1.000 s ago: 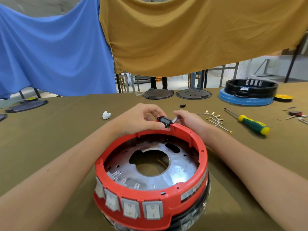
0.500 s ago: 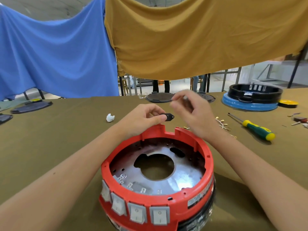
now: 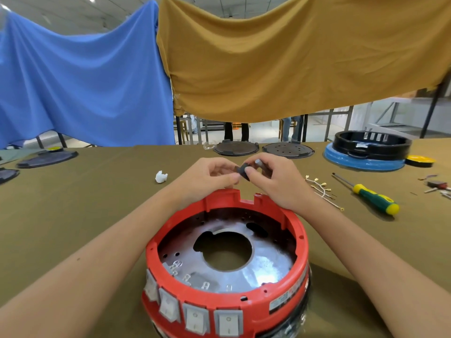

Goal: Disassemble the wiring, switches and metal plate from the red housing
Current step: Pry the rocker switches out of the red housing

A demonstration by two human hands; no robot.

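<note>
The red housing (image 3: 275, 298) stands on the table in front of me, with a round metal plate (image 3: 266, 267) with a central hole inside it and several white rocker switches (image 3: 195, 318) along its near wall. Its far rim has an open notch. Above and beyond that notch both hands meet on a small black part (image 3: 242, 171). My left hand (image 3: 210, 176) pinches it from the left. My right hand (image 3: 273, 179) pinches it from the right and also holds a small grey piece (image 3: 258, 162) at its fingertips.
A bundle of white wires with brass terminals (image 3: 322, 191) and a green-and-yellow screwdriver (image 3: 373, 196) lie to the right. A white plastic bit (image 3: 161, 177) lies to the left. Dark round plates (image 3: 235, 148) and a black ring on a blue base (image 3: 366, 152) sit along the far edge.
The black part came off the housing's far rim, leaving the notch open. My right hand rose, then came back down to pinch the part together with my left hand.
</note>
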